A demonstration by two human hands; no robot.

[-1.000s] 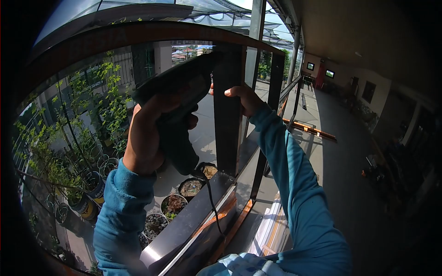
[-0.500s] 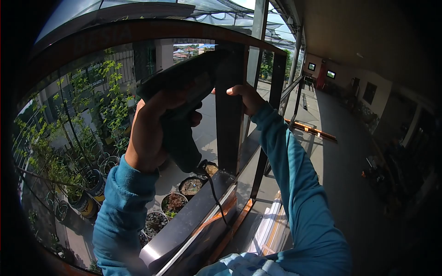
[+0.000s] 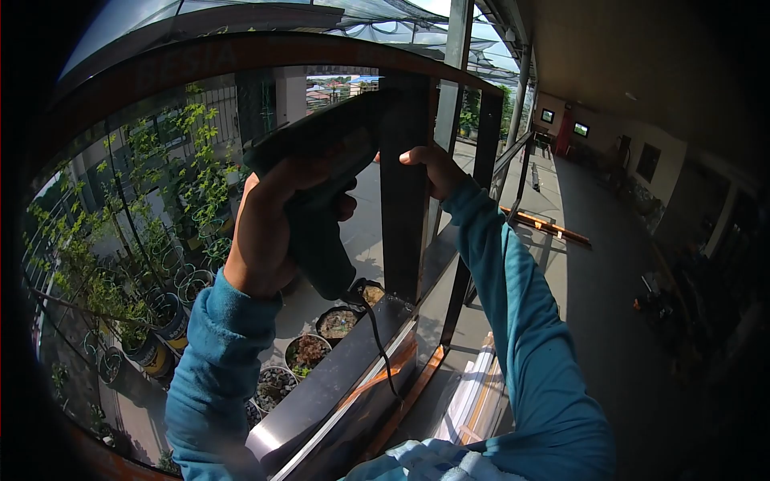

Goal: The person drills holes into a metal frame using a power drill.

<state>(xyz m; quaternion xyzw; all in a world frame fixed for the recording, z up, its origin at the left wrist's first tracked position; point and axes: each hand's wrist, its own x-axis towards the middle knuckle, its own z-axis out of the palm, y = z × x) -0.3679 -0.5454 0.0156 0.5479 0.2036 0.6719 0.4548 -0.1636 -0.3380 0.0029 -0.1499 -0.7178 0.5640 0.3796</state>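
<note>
My left hand (image 3: pixel 263 220) is wrapped round the handle of a dark green corded drill (image 3: pixel 325 156), raised in front of me. The drill's front end points at the upper part of a dark metal upright (image 3: pixel 403 192); its tip is lost in shadow, so contact cannot be told. My right hand (image 3: pixel 437 170) grips that same upright, thumb on the near face and a fingertip showing at its far left edge. From the handle's base a black cord (image 3: pixel 375 337) hangs down across the frame's lower bar (image 3: pixel 341 389).
Potted plants (image 3: pixel 307 353) stand on the floor beyond the frame, left of the lower bar. Below my right arm lie long wrapped strips (image 3: pixel 480 393). Orange-brown bars (image 3: pixel 549 226) rest on the floor farther back. The frame's curved top rail (image 3: pixel 281 52) arches overhead.
My view has shifted slightly, so everything sits a little to the right. Both hands keep their holds on the drill and the upright.
</note>
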